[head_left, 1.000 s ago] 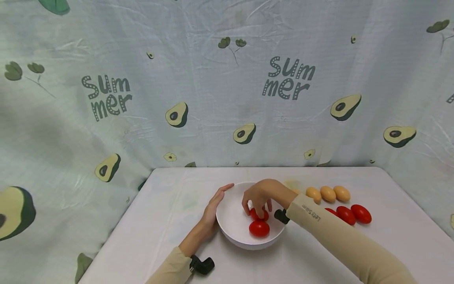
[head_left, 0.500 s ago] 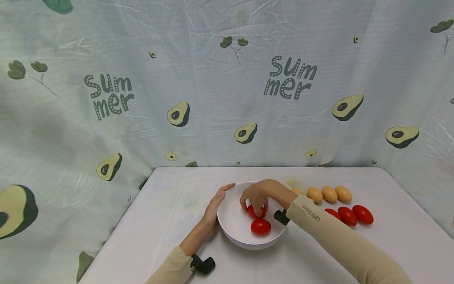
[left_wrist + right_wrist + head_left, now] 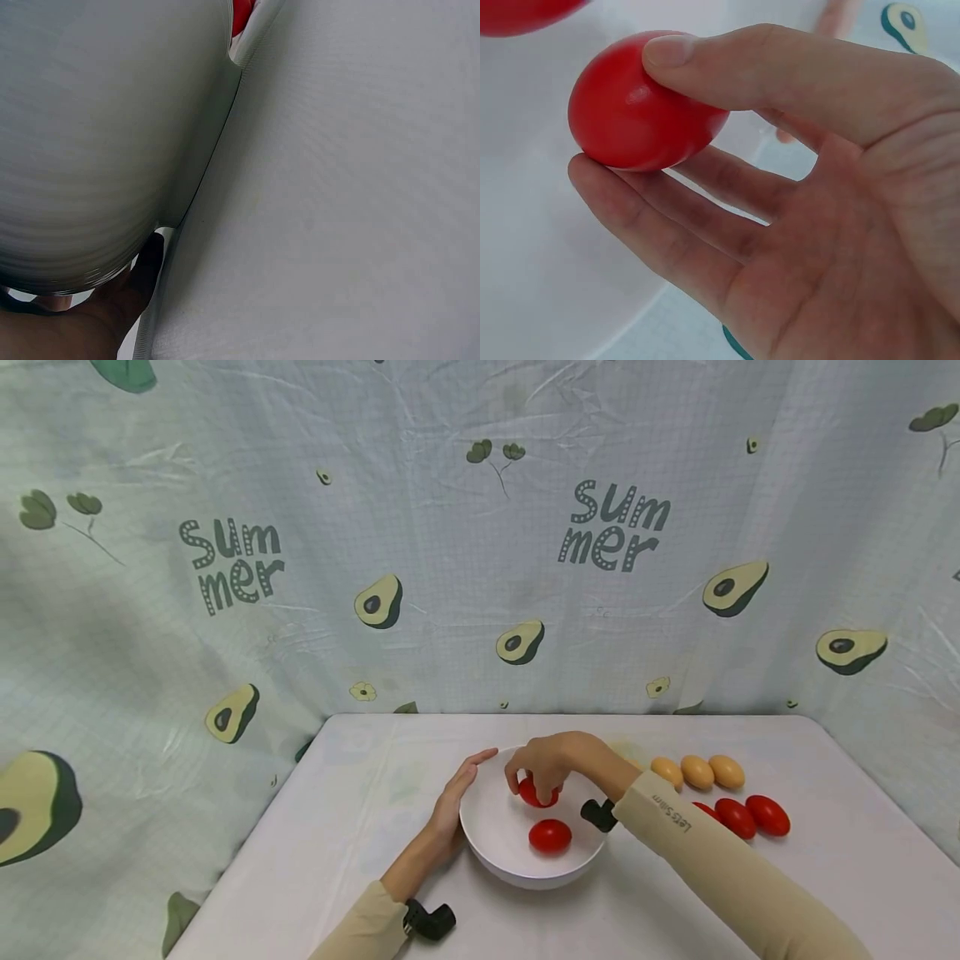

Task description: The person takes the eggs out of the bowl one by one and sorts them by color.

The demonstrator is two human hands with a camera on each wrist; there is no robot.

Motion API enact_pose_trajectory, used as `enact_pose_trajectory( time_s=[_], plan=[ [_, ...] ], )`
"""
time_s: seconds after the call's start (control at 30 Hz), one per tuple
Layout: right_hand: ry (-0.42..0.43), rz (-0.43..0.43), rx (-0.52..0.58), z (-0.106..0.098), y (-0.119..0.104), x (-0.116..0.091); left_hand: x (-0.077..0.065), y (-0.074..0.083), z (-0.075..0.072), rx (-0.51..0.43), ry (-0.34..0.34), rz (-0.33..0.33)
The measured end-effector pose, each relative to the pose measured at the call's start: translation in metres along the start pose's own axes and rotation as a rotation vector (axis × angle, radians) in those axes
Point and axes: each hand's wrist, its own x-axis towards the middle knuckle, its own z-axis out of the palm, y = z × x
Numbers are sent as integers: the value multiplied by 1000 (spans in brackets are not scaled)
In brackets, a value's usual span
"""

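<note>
A white bowl [image 3: 495, 835] stands on the table, with a red egg [image 3: 550, 836] lying on its bottom. Over the back part of the bowl, my right hand [image 3: 551, 764] pinches a second red egg [image 3: 641, 105]. The right wrist view shows the thumb on top of this egg and the fingers underneath. Against the bowl's left outer side rests my left hand [image 3: 448, 814], its fingers extended along the wall. The left wrist view shows that hand's thumb [image 3: 146, 274] beside the bowl wall [image 3: 97, 150].
Right of the bowl, several tan eggs [image 3: 697, 772] lie in a row on the table [image 3: 360, 827]. In front of them sit several red eggs [image 3: 768, 815], partly behind my right sleeve [image 3: 720, 852]. A curtain [image 3: 435, 527] printed with avocados hangs behind the table.
My right hand has moved back and slightly left with its red egg, widening the gap to the egg on the bowl's bottom. The left hand stays at the bowl.
</note>
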Motion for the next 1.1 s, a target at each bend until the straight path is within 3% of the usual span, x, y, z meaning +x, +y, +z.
enact_pose_trajectory(
  time_s=[0.67,1.1],
  plan=[
    [120,-156,12,-19,8,-38,-1,0,2,19,19,-19],
    [181,-210,96,-26,24,-75,-1,2,1,38,25,-27]
  ],
)
